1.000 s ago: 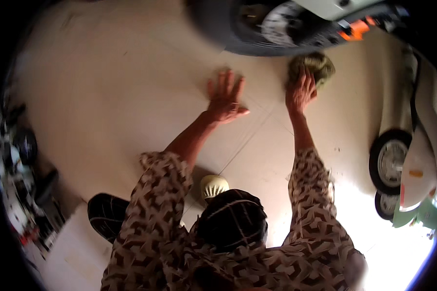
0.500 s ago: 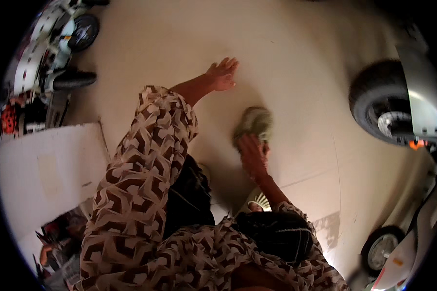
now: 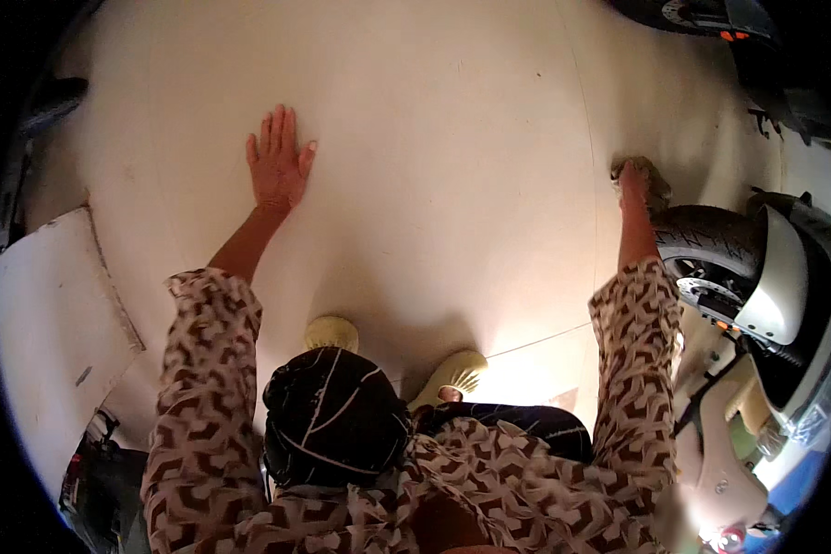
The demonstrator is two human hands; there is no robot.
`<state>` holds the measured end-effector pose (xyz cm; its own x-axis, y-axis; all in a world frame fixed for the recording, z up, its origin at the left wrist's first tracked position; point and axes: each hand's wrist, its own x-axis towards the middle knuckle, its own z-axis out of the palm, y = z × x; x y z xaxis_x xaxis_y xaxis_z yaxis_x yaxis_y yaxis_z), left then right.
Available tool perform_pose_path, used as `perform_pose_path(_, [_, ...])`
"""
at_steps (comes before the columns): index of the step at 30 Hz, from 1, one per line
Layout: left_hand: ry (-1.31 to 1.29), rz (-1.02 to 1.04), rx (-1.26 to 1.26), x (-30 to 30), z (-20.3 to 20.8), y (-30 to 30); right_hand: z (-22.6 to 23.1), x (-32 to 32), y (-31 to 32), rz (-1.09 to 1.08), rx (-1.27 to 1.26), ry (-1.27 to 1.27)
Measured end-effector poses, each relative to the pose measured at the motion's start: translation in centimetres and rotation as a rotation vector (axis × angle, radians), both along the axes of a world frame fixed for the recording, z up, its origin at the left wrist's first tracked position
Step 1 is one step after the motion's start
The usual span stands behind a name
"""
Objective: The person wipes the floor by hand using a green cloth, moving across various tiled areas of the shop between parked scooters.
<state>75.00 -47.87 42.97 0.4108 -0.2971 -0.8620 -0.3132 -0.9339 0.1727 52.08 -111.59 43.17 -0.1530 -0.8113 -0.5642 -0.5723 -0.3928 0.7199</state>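
On the pale smooth floor point(image 3: 415, 185) my left hand point(image 3: 279, 168) lies flat, palm down, its fingers pointing away from me and the thumb apart. Far to the right, my right arm is stretched out. My right hand point(image 3: 632, 185) is closed on a crumpled grey-green cloth point(image 3: 657, 190), pressing it to the floor. Hand and cloth are just beyond a scooter's front tyre point(image 3: 706, 235); part of the cloth is hidden beneath the fingers.
The scooter's silver mudguard point(image 3: 774, 286) and pink body panel point(image 3: 716, 452) line the right side. Another wheel point(image 3: 683, 11) shows at the far right. At left stands a white panel point(image 3: 60, 323). My yellowish slippers point(image 3: 331, 334) are below, between my arms.
My right hand has swept the cloth from the middle far to the right. My left hand now rests flat further left. The view has turned, bringing the scooter's wheel nearer my right hand.
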Motion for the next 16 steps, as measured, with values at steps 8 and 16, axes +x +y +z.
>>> perform_pose_path(8, [-0.043, -0.006, -0.074, 0.9, 1.6, -3.8, -10.7, 13.2, 21.6, 0.625, -0.034, -0.180])
perform_pose_path(16, [-0.018, 0.141, -0.175, -0.2, 1.7, -2.7, -1.3, 20.4, 45.3, 0.694, 0.994, -0.675])
